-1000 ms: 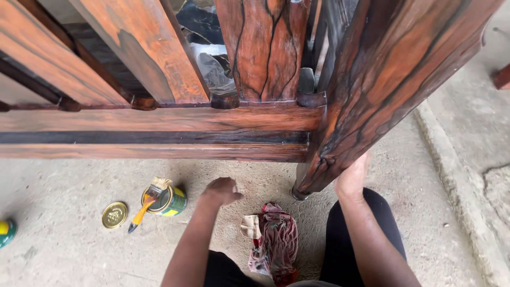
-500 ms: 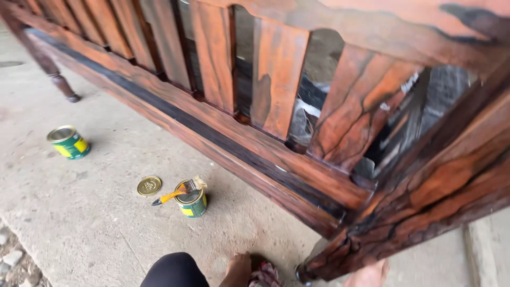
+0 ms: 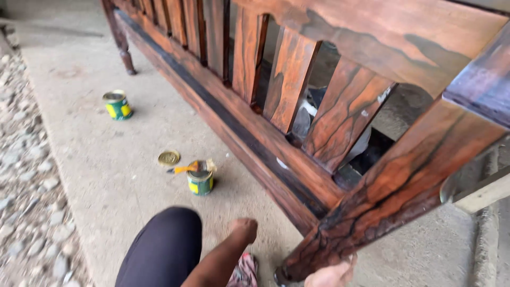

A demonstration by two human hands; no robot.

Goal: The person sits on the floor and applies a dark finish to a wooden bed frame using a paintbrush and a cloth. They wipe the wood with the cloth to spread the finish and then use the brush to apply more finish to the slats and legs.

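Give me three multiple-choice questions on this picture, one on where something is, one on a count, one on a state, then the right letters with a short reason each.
1. Where does the brush rest?
A. Across the top of the nearer tin
B. On the wooden frame
C. In the gravel

2. How many green and yellow tins stand on the concrete floor?
A. One
B. Two
C. Four

3. What state is the nearer tin in?
A. Tipped on its side
B. Sealed with its lid
C. Upright, with its lid off

Answers:
1. A, the yellow-handled brush lies across that tin's rim.
2. B, one tin is near the knee, and the farther tin is by the turned leg.
3. C, the tin stands upright, and the round gold lid lies flat on the floor beside it.
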